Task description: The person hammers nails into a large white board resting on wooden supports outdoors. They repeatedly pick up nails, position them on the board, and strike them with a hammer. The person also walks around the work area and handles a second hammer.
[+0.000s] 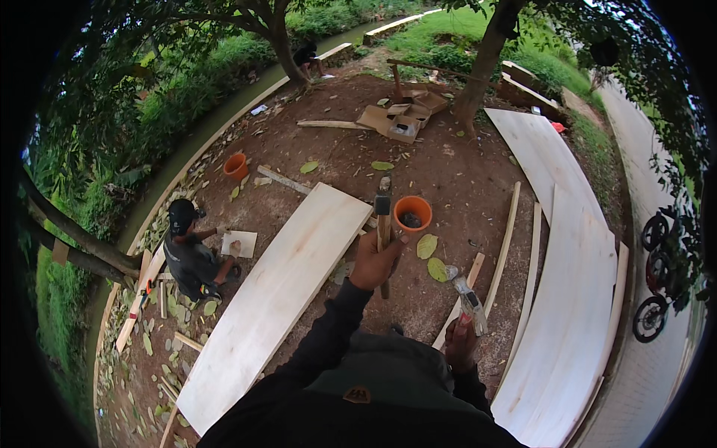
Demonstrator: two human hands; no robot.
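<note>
My left hand [376,259] is closed around the wooden handle of a hammer [383,215], its dark metal head pointing away from me. Lower and to the right, my right hand [461,343] grips a second tool with a metallic head and red on its handle [471,305]; its exact kind is unclear. An orange bucket [413,213] with small dark contents stands on the soil just beyond my left hand. Left of that hand a long pale plywood panel [274,302] lies at a slant, raised on wooden pieces at its far end.
At left a person [193,252] in a dark cap crouches by a small pale board [240,245]. More plywood sheets [566,313] and timber strips [504,246] lie at right. Farther off are cardboard boxes [404,129], another orange bucket [236,166], trees, a canal and a second person [309,57].
</note>
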